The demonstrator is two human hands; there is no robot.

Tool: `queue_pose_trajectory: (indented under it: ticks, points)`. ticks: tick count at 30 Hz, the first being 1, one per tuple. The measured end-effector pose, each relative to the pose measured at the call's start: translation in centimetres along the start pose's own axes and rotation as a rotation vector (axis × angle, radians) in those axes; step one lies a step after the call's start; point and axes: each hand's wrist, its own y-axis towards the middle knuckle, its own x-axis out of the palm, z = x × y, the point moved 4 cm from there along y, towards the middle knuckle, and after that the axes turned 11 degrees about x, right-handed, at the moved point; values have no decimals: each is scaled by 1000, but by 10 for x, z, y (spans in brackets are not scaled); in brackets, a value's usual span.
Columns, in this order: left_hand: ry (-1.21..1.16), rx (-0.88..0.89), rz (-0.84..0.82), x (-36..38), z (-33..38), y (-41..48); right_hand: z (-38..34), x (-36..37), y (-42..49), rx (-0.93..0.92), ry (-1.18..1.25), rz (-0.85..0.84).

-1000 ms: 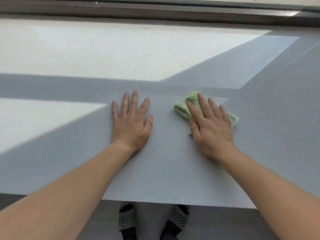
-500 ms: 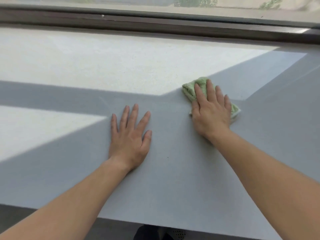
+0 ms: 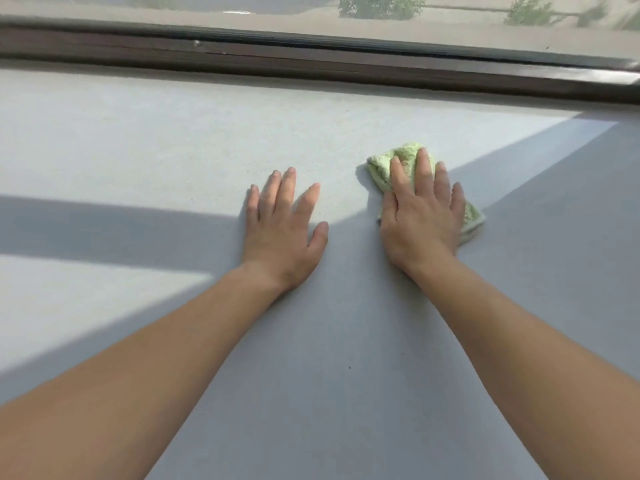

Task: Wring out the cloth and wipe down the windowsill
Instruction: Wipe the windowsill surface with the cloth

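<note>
Right hand [image 3: 420,216] presses flat, fingers straight, on green cloth [image 3: 398,164]; left hand [image 3: 282,230] rests released on windowsill [image 3: 173,133]. Cloth judged soft, light, bunching readily; best controlled under the palm.

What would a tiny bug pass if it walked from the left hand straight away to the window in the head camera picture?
left hand → sunlit windowsill → dark window frame → window glass → green trees outside

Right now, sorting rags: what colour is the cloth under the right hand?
The cloth is light green, clearest in head view.
</note>
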Motion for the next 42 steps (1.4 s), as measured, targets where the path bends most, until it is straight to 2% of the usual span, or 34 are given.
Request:
queue_pose_trajectory:
  ticks: [3,5,7,10,12,13,15,18,24,26,28,32,35,37,40,42]
  points:
    - [19,13,51,-1,-1,3,-6,2,-24,-322,-67,-27]
    - [14,13,74,-6,-3,10,5,-4,-4,-390,-77,-63]
    - [-15,-7,67,-10,-7,24,14,-9,37,-264,-70,-29]
    - [-101,6,52,-12,-4,50,12,-16,91,62,6,3]
    - [-122,-26,25,-8,-3,65,-3,-12,98,143,9,-6]
    - [-87,-45,10,-5,-3,68,-11,-10,91,109,11,-13]
    - [4,-53,-6,-1,-1,67,-25,-4,67,-88,13,-6]
    - [22,-59,-11,1,-1,67,-27,-5,67,-285,-31,-49]
    - [60,-64,0,-1,-5,68,-67,-3,103,-186,6,14]
    - [60,-64,-14,-2,-7,69,-57,-4,109,-242,-17,-2]
    - [57,-63,-31,-4,-8,68,-24,-14,122,-217,-13,-13]
    - [78,-62,-54,-5,-8,68,55,-31,142,29,25,31]
    - [78,-62,-51,-4,-7,69,56,-33,134,218,59,85]
    - [65,-62,-49,-4,-4,68,39,-26,112,138,36,84]
    - [38,-23,-56,-6,0,68,42,-24,90,-174,-62,-4]
    - [18,7,-57,-7,1,69,63,-31,109,-142,-48,-16]
